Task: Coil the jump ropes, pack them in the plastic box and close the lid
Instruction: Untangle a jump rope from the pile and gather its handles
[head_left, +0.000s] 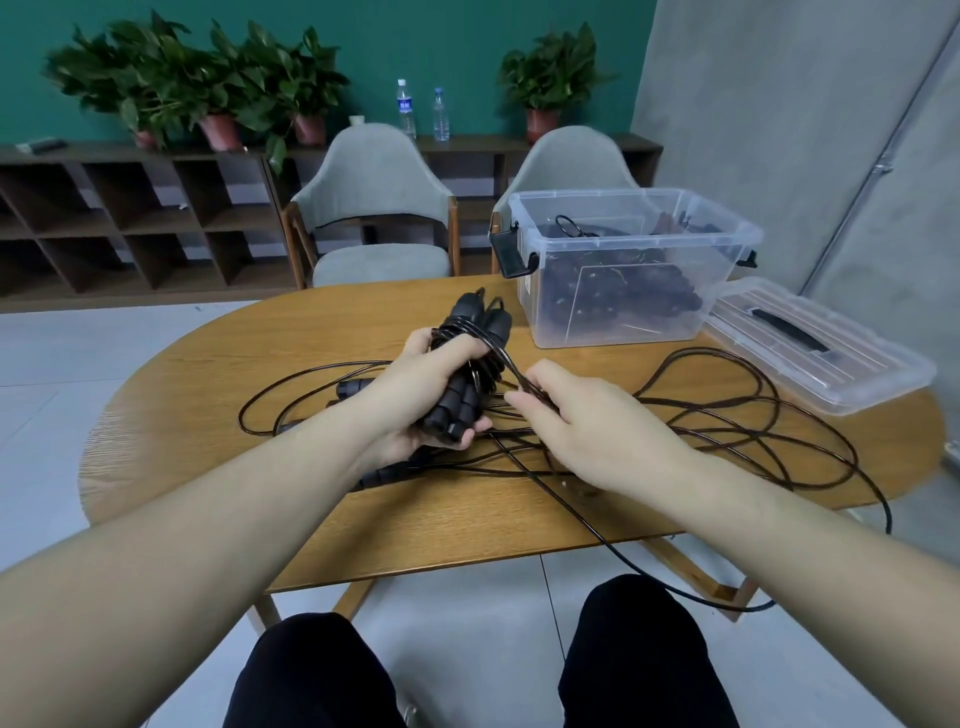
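My left hand (415, 379) grips the two black handles of a jump rope (462, 400), held upright together above the table, with cord wound around their upper part. My right hand (582, 421) pinches that rope's black cord just right of the handles. More loose black ropes (727, 415) sprawl across the wooden table (218, 374), one loop hanging off the front edge. The clear plastic box (623, 291) stands open at the back right with coiled black ropes inside. Its clear lid (815, 343) lies flat to the right of it.
Another rope's black handles (348, 387) lie on the table behind my left wrist. Two grey chairs (374, 208) stand at the far side of the table. A low shelf with plants and water bottles lines the back wall.
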